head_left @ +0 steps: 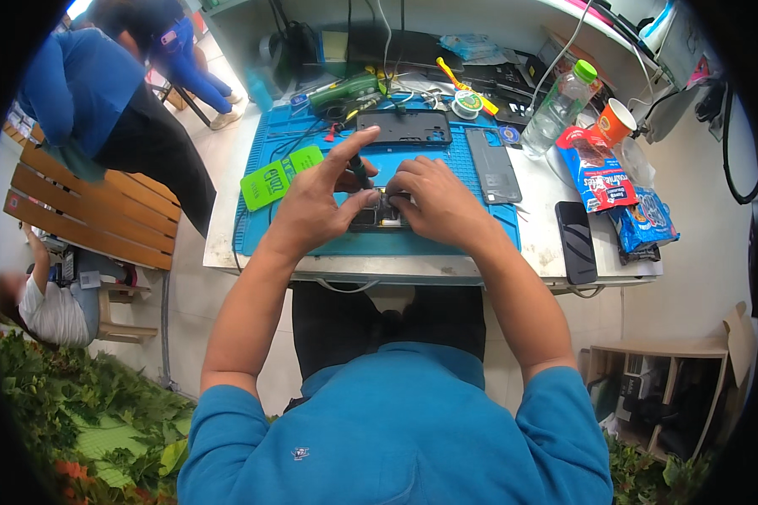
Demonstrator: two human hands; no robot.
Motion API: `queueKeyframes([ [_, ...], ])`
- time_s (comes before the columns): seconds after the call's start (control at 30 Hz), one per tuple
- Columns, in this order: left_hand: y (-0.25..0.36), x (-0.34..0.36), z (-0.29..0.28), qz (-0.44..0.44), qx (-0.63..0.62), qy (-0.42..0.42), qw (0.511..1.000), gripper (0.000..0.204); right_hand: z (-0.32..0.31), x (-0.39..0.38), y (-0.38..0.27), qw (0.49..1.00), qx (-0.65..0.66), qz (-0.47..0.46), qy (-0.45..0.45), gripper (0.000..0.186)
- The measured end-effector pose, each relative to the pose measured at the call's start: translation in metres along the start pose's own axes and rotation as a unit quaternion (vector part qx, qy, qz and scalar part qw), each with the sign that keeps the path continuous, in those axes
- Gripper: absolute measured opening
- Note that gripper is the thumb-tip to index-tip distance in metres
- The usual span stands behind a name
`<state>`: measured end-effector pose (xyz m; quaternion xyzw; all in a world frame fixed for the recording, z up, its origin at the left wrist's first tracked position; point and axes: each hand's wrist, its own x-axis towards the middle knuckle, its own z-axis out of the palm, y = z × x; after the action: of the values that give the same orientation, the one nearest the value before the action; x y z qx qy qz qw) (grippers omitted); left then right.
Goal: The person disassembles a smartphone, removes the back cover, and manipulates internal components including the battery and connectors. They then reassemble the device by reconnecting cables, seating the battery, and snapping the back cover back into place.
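Observation:
On a blue work mat (312,241) in front of me lies an opened phone (364,217) with its inner parts exposed, partly hidden by my fingers. My left hand (316,202) is closed around a slim dark screwdriver (360,172), held upright with its lower end over the phone; the index finger points up and away. Curled fingers of my right hand (438,202) grip the phone's right side. Just beyond my hands is a black phone frame (404,128). A grey back cover (493,166) lies to the right on the mat.
A green card (280,178) lies left of my hand. Behind are a solder spool (467,104), a green-handled tool (344,91) and cables. At right stand a bottle (557,111), an orange cup (615,122), snack packs (596,171) and a black phone (575,242). Other people are at left.

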<state>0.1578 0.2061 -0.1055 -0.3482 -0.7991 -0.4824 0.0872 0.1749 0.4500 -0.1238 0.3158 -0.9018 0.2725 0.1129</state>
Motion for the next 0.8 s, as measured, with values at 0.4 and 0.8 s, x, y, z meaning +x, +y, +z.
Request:
queueKeyframes([
  [0.4,-0.018,-0.01,0.004,-0.04,-0.094,0.146,0.984,0.087,0.008,0.014,-0.009,0.999,-0.012,-0.01,-0.031,0.015],
  [0.8,-0.015,-0.016,-0.012,-0.036,-0.072,0.229,0.97,0.085,-0.011,0.09,0.071,0.98,-0.19,0.025,0.055,0.012],
])
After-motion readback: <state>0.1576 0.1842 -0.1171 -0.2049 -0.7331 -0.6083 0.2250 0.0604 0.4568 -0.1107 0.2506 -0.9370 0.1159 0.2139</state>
